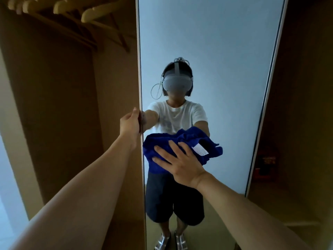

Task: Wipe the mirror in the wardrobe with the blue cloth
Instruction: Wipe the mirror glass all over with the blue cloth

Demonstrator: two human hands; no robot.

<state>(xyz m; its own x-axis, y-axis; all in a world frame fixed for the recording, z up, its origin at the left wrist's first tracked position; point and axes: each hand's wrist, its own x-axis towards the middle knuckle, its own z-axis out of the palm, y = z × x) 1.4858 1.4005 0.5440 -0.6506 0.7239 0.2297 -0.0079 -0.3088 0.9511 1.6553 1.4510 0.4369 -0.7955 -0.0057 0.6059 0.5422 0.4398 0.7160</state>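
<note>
Right hand (182, 163) nearest, fingers spread flat, pressing blue cloth (182, 147) against mirror (207, 51) at mid height; white tag on cloth faces out. Left hand (130, 123) well apart from it, fingers curled round mirror's left edge, gripping the panel. Mirror stands upright inside wardrobe (63, 105), brown panels either side. Wooden hangers (93, 13) hang top left in the open compartment.
</note>
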